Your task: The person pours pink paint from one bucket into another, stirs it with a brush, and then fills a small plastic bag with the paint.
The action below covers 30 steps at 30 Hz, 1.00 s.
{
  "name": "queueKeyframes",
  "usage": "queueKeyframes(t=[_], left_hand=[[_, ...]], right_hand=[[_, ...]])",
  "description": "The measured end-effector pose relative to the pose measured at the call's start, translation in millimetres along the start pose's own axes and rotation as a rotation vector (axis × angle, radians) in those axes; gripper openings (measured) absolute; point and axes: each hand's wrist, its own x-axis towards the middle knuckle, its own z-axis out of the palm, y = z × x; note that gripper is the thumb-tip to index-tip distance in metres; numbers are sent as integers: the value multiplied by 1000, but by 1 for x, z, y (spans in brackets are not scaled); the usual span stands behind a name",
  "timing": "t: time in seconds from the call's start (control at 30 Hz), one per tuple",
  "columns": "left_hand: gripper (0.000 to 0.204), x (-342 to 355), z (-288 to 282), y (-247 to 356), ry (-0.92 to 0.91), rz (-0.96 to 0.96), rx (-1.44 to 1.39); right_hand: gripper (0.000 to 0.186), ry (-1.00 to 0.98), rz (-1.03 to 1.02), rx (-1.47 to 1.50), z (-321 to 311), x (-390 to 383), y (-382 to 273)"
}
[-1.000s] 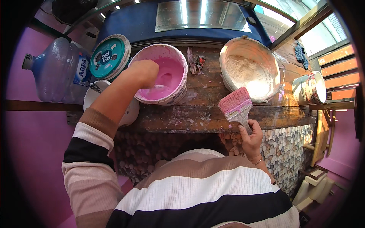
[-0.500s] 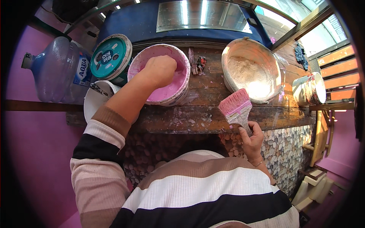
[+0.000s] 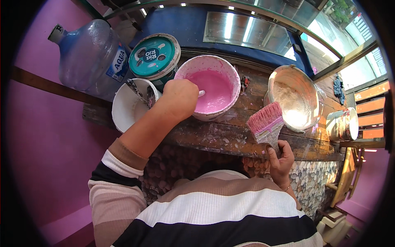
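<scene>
In my right hand is a wide flat paintbrush, held upright by its handle, its bristles coated pink. My left hand is closed in a fist over the near left rim of a bucket of pink paint. A white rounded end, like part of a handle, pokes out beside that fist above the paint. The rest of this white thing is hidden by the hand. Just left of my left wrist stands a white bucket with dirty, paint-stained tools in it.
A teal-lidded tub and a big clear water jug stand at the left. On the right are a large tub of pale powder and a paint-smeared pail. A glass sheet lies behind the wooden bench.
My left hand has risen from inside the paint bucket to its near left rim, and a white end now shows. The view has shifted; my right hand still holds the brush.
</scene>
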Motion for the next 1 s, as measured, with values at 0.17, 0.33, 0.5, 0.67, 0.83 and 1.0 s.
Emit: queueKeyframes(t=[0.17, 0.33, 0.5, 0.67, 0.83, 1.0], left_hand=[[23, -20, -11, -25, 343, 100, -182], [33, 1, -28, -107, 623, -481, -60], [32, 31, -13, -174, 176, -647, -241], [36, 44, -14, -169, 48, -720, -431], [40, 50, -24, -160, -122, -747, -518], [44, 54, -11, -164, 44, -787, -389]], right_hand=[[18, 16, -254, 8, 26, 31, -33], [17, -5, -216, 71, 38, 43, -44], [16, 12, -211, 106, 48, 43, -37], [15, -13, -114, 95, 49, 31, -39], [15, 11, -23, 114, 49, 27, -30], [14, -6, 10, 145, 53, 25, -33]])
